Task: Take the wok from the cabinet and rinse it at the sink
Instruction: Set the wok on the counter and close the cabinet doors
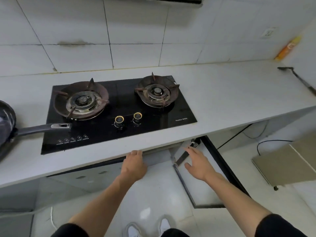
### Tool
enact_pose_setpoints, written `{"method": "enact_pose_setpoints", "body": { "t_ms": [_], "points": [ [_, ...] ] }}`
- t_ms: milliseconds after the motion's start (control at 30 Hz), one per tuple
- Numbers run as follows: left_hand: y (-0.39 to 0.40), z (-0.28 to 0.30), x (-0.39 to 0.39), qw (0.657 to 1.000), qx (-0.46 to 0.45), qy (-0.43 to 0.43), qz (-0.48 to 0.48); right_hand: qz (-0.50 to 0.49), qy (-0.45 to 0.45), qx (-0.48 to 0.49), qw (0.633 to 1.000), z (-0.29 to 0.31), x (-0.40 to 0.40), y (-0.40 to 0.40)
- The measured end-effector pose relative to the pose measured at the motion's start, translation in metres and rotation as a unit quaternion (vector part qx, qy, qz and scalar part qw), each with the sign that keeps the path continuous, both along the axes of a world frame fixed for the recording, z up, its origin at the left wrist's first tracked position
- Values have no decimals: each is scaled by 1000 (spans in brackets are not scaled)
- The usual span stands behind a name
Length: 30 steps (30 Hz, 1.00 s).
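A dark long-handled pan, perhaps the wok (6, 122), lies on the white countertop (222, 100) at the far left, its handle pointing right over the hob's corner. Below the counter, the right cabinet door (205, 190) is swung open toward me. My right hand (198, 165) hovers flat over that door's upper inner edge with fingers spread, holding nothing. My left hand (134, 164) is at the counter's front edge, fingers curled under it onto the top of the left cabinet door (85, 175). The cabinet's inside is hidden by the counter.
A black two-burner gas hob (119, 106) fills the middle of the counter. An orange bottle (287, 48) leans in the back right corner, with a dark long tool (297, 77) close by. A beige board (287, 166) and cables lie on the floor at right.
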<state>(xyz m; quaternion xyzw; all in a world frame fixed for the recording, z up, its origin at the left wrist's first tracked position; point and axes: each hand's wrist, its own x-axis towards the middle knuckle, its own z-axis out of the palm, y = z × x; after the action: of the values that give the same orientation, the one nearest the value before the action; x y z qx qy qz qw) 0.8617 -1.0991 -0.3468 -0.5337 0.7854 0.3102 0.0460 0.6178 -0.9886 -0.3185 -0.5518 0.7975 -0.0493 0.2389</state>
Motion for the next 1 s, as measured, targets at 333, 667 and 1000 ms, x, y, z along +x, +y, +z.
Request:
{"method": "enact_pose_setpoints", "body": {
  "t_ms": [333, 667, 1000],
  "points": [
    [28, 24, -70, 990, -102, -56, -80, -123, 8, -31, 992, -7, -86, 102],
    [81, 23, -140, 995, -50, -69, -58, -202, -81, 91, 972, -42, -167, 173],
    [109, 15, -138, 998, -23, -61, 21, -244, -154, 87, 953, -62, -180, 184]
  ]
}}
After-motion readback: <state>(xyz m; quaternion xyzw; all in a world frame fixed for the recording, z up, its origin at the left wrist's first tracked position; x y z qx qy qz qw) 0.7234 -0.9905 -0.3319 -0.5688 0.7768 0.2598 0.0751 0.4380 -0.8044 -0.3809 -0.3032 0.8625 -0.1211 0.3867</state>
